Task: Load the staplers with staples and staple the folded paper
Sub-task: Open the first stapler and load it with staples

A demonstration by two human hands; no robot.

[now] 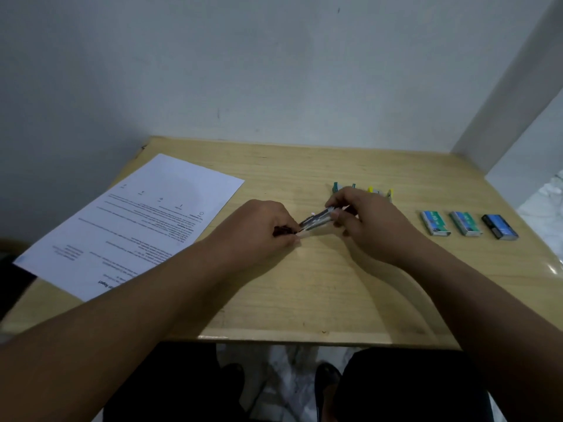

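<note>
Nearby, staple boxes [465, 223], printed sheet [146, 220]

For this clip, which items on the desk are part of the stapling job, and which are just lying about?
Part of the job:
- stapler, held open between left hand and right hand
- teal stapler and yellow stapler, behind the right hand
- three staple boxes
- paper, flat, not yet folded

Lying about:
- nothing else shows on the desk
</note>
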